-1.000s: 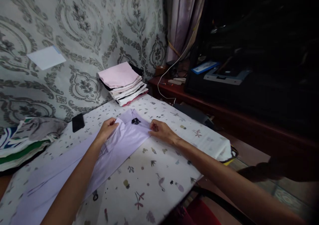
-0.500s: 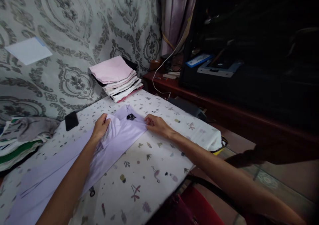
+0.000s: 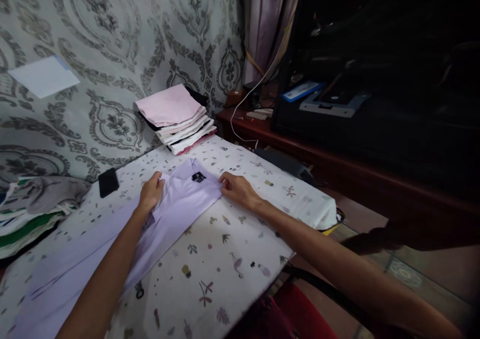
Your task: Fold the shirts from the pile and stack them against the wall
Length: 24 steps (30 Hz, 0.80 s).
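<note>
A lavender shirt lies stretched across the patterned tablecloth, its collar end pointing away from me and a black label showing inside the neck. My left hand pinches the fabric on the left side below the collar. At the right shoulder edge, my right hand holds the cloth between thumb and fingers. The lower part of the shirt runs toward the near left, partly hidden under my left forearm.
A stack of folded clothes stands at the table's back corner. On the left are a black phone and a heap of garments. A red chair is below the near edge, a dark red cabinet to the right.
Both hands keep their hold on the shirt. The fabric between them looks a little smoother, and the view has shifted very slightly.
</note>
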{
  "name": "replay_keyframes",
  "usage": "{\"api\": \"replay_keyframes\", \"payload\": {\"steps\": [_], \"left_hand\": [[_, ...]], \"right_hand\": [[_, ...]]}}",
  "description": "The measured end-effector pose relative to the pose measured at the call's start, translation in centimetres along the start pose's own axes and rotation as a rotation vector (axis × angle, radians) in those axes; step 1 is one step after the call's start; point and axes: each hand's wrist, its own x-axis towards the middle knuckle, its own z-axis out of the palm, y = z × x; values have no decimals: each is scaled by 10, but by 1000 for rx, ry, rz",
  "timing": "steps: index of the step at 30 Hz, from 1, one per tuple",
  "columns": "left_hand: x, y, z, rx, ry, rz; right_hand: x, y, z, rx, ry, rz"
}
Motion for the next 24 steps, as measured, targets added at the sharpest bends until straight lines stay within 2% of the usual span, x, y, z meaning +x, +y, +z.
{"api": "replay_keyframes", "payload": {"steps": [5,9,14,17,20,22,24], "left_hand": [[-3,1,-8,-16,74,-2],[0,3,-9,9,-96,-67],[5,-9,-25,-92,-217,-153],[-5,-21,-39,-163,-315,-199],[-21,-34,-45,-316,-405,-159],[-31,-42,-45,-368,-385,-122],[-36,-45,-44,-251,-300,-116]], "right_hand": [[-1,-3,0,-52,-1,6],[-1,-4,0,-68,10,-9],[-2,-4,0,-51,-2,-15],[-2,-4,0,-50,-4,-27],[-2,-4,0,-54,-14,-33],[-1,-4,0,-54,-15,-31],[-1,-3,0,-55,-9,-30]]}}
